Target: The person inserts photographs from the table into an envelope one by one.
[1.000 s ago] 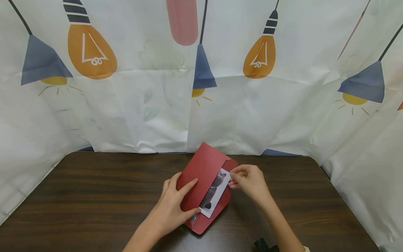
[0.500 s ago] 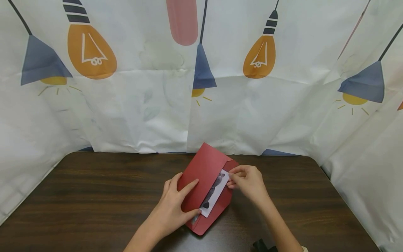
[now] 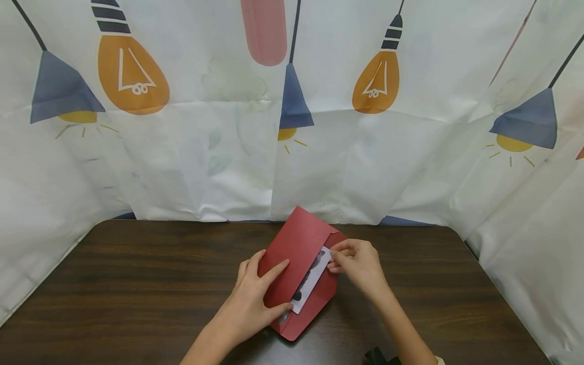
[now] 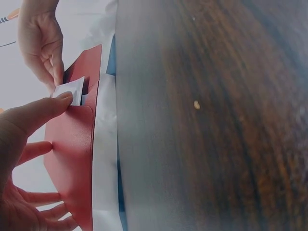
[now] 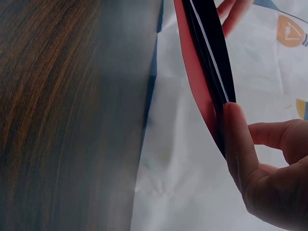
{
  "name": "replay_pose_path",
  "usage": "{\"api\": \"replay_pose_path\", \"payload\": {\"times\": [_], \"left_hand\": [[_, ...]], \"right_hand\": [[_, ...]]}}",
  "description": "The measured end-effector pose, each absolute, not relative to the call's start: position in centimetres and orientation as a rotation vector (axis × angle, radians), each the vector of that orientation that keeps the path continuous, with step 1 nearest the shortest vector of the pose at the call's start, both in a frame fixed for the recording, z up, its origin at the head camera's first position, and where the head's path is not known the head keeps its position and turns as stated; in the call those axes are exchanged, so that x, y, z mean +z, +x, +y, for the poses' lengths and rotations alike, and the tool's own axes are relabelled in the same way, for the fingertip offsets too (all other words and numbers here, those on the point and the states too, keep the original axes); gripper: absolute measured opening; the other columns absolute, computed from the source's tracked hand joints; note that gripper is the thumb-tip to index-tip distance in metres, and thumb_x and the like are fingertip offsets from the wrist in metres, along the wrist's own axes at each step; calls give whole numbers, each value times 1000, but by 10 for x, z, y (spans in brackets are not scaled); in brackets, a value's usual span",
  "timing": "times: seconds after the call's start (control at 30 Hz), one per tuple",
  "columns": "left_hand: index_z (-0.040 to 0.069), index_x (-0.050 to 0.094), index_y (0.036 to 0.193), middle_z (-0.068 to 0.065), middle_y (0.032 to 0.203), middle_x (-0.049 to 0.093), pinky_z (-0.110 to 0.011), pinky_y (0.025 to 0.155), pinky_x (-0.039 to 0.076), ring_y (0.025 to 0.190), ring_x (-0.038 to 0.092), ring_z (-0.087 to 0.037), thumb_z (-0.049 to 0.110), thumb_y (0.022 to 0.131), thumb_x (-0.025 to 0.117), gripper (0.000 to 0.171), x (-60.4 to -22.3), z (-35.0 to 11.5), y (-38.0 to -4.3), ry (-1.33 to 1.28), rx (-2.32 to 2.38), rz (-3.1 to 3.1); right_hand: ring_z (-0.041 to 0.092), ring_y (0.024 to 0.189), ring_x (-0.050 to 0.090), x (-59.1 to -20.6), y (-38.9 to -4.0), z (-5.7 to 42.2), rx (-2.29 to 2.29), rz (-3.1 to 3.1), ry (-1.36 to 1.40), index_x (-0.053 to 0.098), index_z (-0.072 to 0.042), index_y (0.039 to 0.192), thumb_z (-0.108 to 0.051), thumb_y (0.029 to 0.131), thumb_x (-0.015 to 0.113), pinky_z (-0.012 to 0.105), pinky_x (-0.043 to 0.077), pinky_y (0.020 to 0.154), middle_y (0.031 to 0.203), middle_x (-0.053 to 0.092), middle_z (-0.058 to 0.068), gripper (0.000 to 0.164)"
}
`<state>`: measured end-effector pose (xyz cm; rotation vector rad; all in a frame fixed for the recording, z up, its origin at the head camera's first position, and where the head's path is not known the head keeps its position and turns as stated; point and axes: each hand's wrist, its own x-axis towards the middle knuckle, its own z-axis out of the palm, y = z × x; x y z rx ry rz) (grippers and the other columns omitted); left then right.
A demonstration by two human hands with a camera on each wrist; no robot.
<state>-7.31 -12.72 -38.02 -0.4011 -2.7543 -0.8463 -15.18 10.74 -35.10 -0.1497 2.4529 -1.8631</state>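
Observation:
A red envelope [image 3: 296,243] is held at a slant over the table, its flap side open toward the right. My left hand [image 3: 251,289] grips it from the left, thumb at the opening's lower end and fingers spread over the red face. A white card [image 3: 312,284] printed with dark grey animal pictures sits partly inside the opening. My right hand [image 3: 360,263] pinches the card's upper right edge. In the left wrist view the left thumb presses at the card's corner [image 4: 74,89]. The right wrist view shows the envelope [image 5: 197,82] nearly edge-on, the right thumb at the card's end.
Under the hands is a dark wood-grain table [image 3: 159,284]. A white curtain [image 3: 205,167] with printed lamps and bulbs hangs along its far edge and sides. A small black object [image 3: 378,357] shows at the bottom, near the right forearm.
The card has slid left and deeper into the envelope, so less of its picture shows. The right hand has shifted slightly left with it; the left hand and envelope have edged slightly right.

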Motion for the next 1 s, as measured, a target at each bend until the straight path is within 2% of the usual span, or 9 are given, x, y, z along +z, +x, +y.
{"api": "replay_pose_path", "payload": {"times": [1.0], "left_hand": [[17, 66, 143, -24, 156, 41, -49, 88, 60, 136, 41, -43, 25, 77, 97, 74, -378, -124, -71, -451, -835, -2741]], "right_hand": [[19, 69, 76, -353, -152, 103, -1967, 2418, -65, 72, 14, 103, 9, 96, 67, 30, 63, 66, 83, 75, 19, 10]]}}
